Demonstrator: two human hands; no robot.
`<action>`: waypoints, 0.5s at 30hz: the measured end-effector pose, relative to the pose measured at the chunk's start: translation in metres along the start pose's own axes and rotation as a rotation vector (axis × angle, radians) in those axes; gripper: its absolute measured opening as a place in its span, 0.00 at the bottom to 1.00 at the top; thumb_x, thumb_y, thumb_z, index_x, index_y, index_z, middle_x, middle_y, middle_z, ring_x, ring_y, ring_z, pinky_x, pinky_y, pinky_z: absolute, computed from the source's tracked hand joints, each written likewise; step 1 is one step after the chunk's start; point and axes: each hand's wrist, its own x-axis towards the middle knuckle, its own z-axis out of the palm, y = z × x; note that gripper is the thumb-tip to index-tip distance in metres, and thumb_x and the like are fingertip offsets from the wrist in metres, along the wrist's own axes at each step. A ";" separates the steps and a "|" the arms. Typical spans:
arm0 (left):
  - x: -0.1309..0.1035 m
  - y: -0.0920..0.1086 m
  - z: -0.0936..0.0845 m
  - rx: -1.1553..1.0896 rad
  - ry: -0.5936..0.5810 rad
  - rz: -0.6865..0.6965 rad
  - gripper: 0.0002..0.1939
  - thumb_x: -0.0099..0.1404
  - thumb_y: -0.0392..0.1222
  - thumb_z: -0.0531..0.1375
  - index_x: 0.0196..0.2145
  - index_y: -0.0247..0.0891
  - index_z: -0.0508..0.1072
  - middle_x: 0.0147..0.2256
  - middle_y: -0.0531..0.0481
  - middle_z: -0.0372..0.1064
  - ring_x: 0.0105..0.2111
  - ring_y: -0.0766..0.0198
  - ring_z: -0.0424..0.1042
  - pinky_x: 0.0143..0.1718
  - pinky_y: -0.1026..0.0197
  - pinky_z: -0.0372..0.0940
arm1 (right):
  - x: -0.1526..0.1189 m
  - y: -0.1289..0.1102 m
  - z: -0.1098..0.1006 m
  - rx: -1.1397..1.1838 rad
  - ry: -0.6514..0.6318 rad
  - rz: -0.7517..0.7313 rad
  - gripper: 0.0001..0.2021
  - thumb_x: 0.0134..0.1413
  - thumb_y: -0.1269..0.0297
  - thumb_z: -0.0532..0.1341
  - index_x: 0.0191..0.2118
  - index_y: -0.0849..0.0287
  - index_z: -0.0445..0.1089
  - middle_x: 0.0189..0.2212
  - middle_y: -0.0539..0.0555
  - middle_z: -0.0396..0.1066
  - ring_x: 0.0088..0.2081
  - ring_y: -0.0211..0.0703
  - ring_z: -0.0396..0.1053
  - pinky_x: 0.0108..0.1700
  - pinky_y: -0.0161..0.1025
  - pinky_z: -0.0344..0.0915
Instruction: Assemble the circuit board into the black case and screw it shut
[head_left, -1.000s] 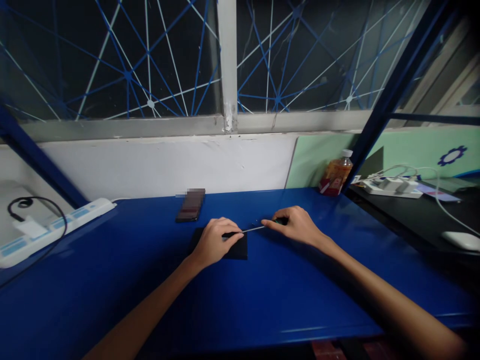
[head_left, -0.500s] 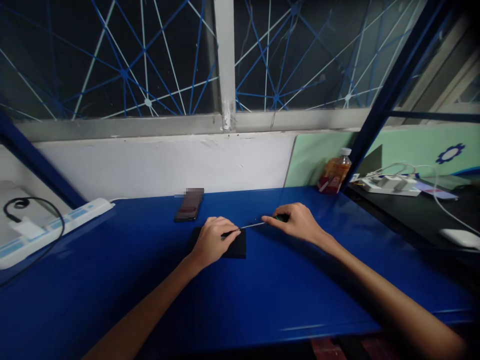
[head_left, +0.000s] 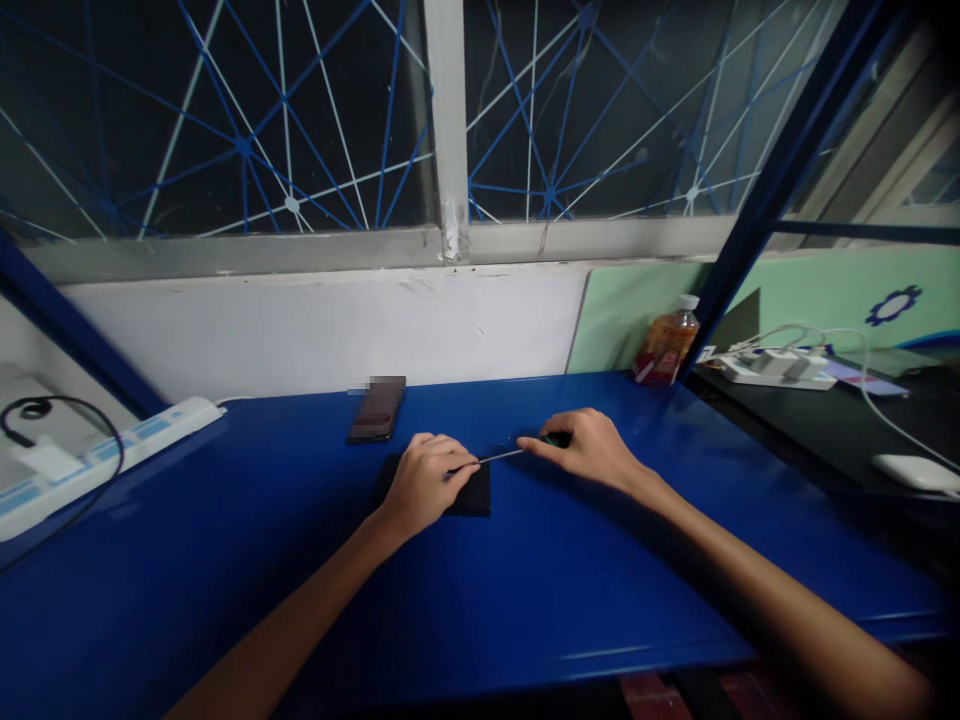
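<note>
The right hand (head_left: pixel 583 441) grips a thin screwdriver (head_left: pixel 501 456), which reaches between both hands to the left hand (head_left: pixel 427 482), where fingertips pinch a small dark piece (head_left: pixel 453 473), probably to keep it steady.

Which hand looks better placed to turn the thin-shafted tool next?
Probably the right: the right hand holds the thin-shafted tool by its dark handle, while the left hand pinches at the other end, over the flat black object.

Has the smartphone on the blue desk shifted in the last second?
No: the smartphone keeps its place against the near edge of the green wall panel; both drift slightly left together, so the view shifted.
</note>
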 end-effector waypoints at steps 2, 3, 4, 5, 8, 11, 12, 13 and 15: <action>0.000 0.000 0.000 0.003 0.005 0.004 0.06 0.64 0.37 0.60 0.32 0.41 0.78 0.33 0.51 0.76 0.34 0.60 0.73 0.39 0.54 0.61 | 0.000 -0.001 0.000 0.000 -0.001 0.009 0.26 0.56 0.41 0.53 0.23 0.57 0.73 0.18 0.52 0.68 0.21 0.38 0.59 0.25 0.39 0.45; 0.000 0.000 0.000 0.002 0.008 0.004 0.06 0.64 0.37 0.60 0.32 0.41 0.78 0.33 0.51 0.76 0.34 0.60 0.73 0.39 0.54 0.61 | 0.000 -0.001 -0.001 0.001 0.000 0.011 0.26 0.55 0.41 0.53 0.23 0.57 0.74 0.18 0.53 0.68 0.21 0.38 0.59 0.25 0.39 0.46; 0.000 0.000 0.000 0.002 0.010 0.002 0.06 0.64 0.37 0.60 0.32 0.41 0.78 0.33 0.51 0.76 0.33 0.60 0.73 0.39 0.54 0.61 | 0.000 -0.001 -0.001 -0.001 0.002 0.010 0.26 0.55 0.41 0.54 0.24 0.57 0.74 0.18 0.53 0.69 0.21 0.38 0.60 0.25 0.39 0.46; 0.000 0.000 0.001 0.001 0.012 -0.001 0.06 0.64 0.37 0.60 0.32 0.41 0.78 0.32 0.51 0.77 0.33 0.60 0.73 0.39 0.54 0.61 | 0.000 -0.001 -0.001 -0.003 0.005 0.008 0.26 0.55 0.40 0.54 0.24 0.57 0.74 0.19 0.53 0.69 0.21 0.38 0.60 0.25 0.39 0.46; 0.000 -0.001 0.001 -0.003 0.017 0.001 0.06 0.63 0.36 0.61 0.32 0.41 0.78 0.32 0.50 0.77 0.34 0.59 0.74 0.41 0.53 0.61 | 0.000 -0.001 -0.001 -0.010 0.004 0.004 0.27 0.54 0.39 0.53 0.24 0.57 0.75 0.18 0.52 0.69 0.21 0.38 0.59 0.25 0.38 0.45; 0.000 -0.001 0.001 -0.004 0.023 0.014 0.05 0.62 0.36 0.61 0.32 0.41 0.78 0.32 0.50 0.78 0.34 0.59 0.74 0.43 0.52 0.60 | 0.000 -0.001 -0.002 -0.007 -0.007 0.013 0.28 0.54 0.38 0.52 0.24 0.57 0.75 0.16 0.52 0.67 0.20 0.37 0.57 0.25 0.38 0.45; -0.001 -0.002 0.001 -0.002 0.024 0.017 0.05 0.62 0.36 0.62 0.32 0.41 0.78 0.32 0.51 0.78 0.34 0.59 0.74 0.44 0.52 0.59 | 0.000 -0.001 -0.002 -0.008 -0.009 0.017 0.28 0.54 0.38 0.52 0.24 0.57 0.75 0.16 0.51 0.66 0.19 0.37 0.56 0.25 0.38 0.45; -0.001 -0.002 0.002 0.002 0.024 0.019 0.05 0.62 0.36 0.62 0.32 0.41 0.78 0.32 0.51 0.78 0.34 0.60 0.74 0.44 0.52 0.59 | 0.000 -0.001 -0.002 -0.009 -0.008 0.019 0.28 0.54 0.38 0.53 0.24 0.57 0.75 0.16 0.51 0.66 0.19 0.36 0.56 0.24 0.38 0.45; -0.002 -0.003 0.003 0.007 0.025 0.026 0.04 0.62 0.36 0.62 0.32 0.41 0.78 0.32 0.52 0.77 0.34 0.60 0.74 0.44 0.52 0.59 | 0.000 -0.001 -0.002 -0.009 -0.006 0.018 0.27 0.54 0.39 0.53 0.24 0.57 0.75 0.16 0.51 0.66 0.19 0.36 0.56 0.24 0.38 0.45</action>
